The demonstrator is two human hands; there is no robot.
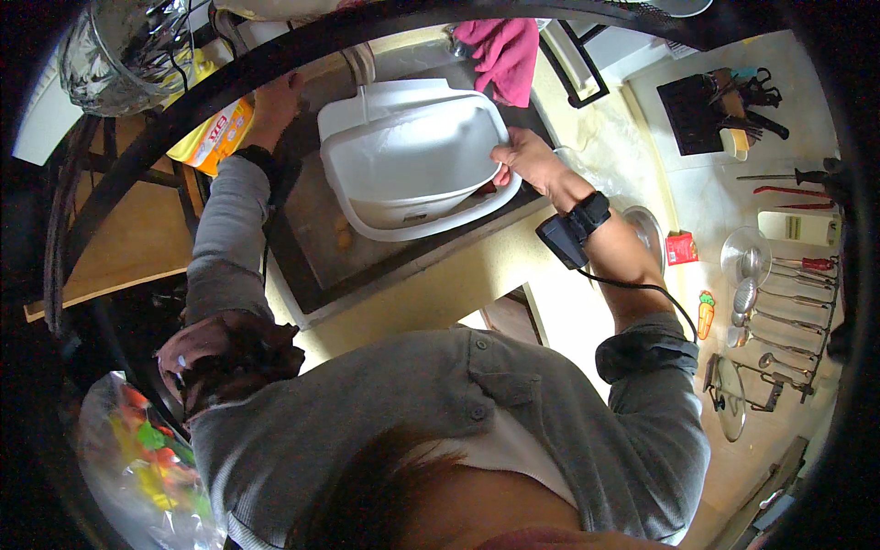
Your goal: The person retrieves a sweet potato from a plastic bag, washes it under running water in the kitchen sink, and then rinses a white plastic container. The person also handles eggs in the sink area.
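A white plastic basin (412, 155) sits tilted in a dark sink (309, 227). My right hand (526, 161) grips its right rim, thumb and fingers around the edge. Beneath a faucet (359, 65), a thin stream of water (365, 103) runs down at the basin's back side. My left hand (271, 113) is at the sink's far left, beside a yellow and orange detergent bottle (216, 137) with printed writing. A black band across the view partly covers that hand's fingers, so whether it holds anything cannot be seen.
A pink cloth (505, 58) hangs at the sink's back right. On the right wall are a black knife holder (687, 117) and hanging ladles (746, 295). A wooden surface (124, 227) lies left of the sink. A black cable (646, 283) trails from my right wrist.
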